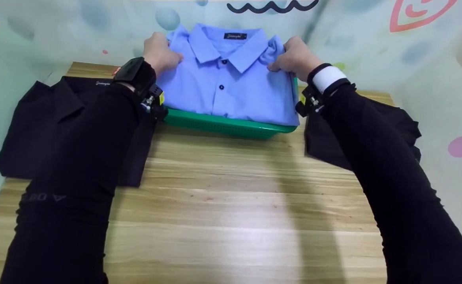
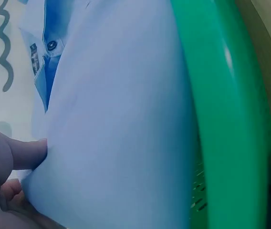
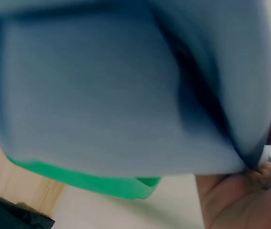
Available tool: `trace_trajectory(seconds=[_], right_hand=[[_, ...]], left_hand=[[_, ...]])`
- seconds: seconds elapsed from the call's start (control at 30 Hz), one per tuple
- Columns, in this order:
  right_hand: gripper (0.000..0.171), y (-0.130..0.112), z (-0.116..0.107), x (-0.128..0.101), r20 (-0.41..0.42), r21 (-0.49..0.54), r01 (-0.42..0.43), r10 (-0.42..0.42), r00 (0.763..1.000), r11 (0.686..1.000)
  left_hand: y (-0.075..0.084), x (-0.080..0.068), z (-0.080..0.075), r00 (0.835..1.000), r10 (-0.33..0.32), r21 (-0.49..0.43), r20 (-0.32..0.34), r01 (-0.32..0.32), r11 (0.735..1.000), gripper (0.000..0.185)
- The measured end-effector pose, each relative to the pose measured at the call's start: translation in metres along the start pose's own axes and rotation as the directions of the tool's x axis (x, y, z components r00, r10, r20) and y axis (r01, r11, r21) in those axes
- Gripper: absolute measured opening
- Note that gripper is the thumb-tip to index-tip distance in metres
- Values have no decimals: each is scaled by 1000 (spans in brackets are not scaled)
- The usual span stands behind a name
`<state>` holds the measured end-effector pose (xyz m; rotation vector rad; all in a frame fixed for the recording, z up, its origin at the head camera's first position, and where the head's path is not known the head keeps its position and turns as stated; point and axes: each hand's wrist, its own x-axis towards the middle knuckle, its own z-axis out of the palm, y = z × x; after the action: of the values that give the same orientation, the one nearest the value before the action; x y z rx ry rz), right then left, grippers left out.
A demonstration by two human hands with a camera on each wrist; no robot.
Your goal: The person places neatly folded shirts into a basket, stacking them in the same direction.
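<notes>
Blue cloth is pinched in curled fingers (image 2: 28,153) on both sides: the left hand (image 1: 160,53) grips the folded blue polo shirt (image 1: 231,85) at its left shoulder, the right hand (image 1: 294,58) grips the right shoulder beside the collar. The shirt lies on a green perforated basket (image 1: 231,127) at the far edge of the wooden table (image 1: 231,205). A folded black shirt (image 1: 49,126) lies left of the basket, another black garment (image 1: 400,118) right.

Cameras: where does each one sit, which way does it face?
Head: high, facing forward and down at wooden table; both sleeved arms, left hand, right hand gripping blue shirt.
Left wrist: beside shirt, thumb showing.
Right wrist: under shirt edge, fingers showing.
All share shirt and green basket.
</notes>
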<state>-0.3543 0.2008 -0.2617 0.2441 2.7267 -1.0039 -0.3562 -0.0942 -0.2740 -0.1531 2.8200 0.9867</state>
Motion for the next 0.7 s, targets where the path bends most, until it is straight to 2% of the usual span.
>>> trace_trajectory(seconds=[0.03, 0.17, 0.27, 0.33, 0.47, 0.6, 0.7], right_hand=[[21, 0, -1, 0, 12, -8, -12, 12, 1000, 1000], [20, 3, 3, 1, 57, -40, -40, 42, 997, 998], [27, 5, 7, 3, 73, -77, -35, 40, 996, 996], [28, 5, 8, 4, 78, -110, -33, 42, 996, 993], [27, 5, 13, 6, 86, -173, -38, 54, 995, 984], [39, 5, 20, 8, 105, -214, -76, 101, 989, 974], [34, 6, 25, 9, 118, -239, -78, 108, 987, 968]], left_hand=[[0, 0, 1, 1000, -4, 13, 6, 4, 1000, 37], [-1, -2, 1, 998, -20, 56, 54, 17, 998, 52], [-1, -2, 0, 994, -34, 86, 105, 25, 996, 57], [0, -2, -1, 990, -42, 103, 132, 29, 994, 53], [0, 0, -1, 986, -51, 131, 156, 31, 991, 48], [-5, 2, 2, 982, -61, 166, 181, 31, 986, 57], [-9, 5, 5, 977, -61, 197, 203, 20, 980, 62]])
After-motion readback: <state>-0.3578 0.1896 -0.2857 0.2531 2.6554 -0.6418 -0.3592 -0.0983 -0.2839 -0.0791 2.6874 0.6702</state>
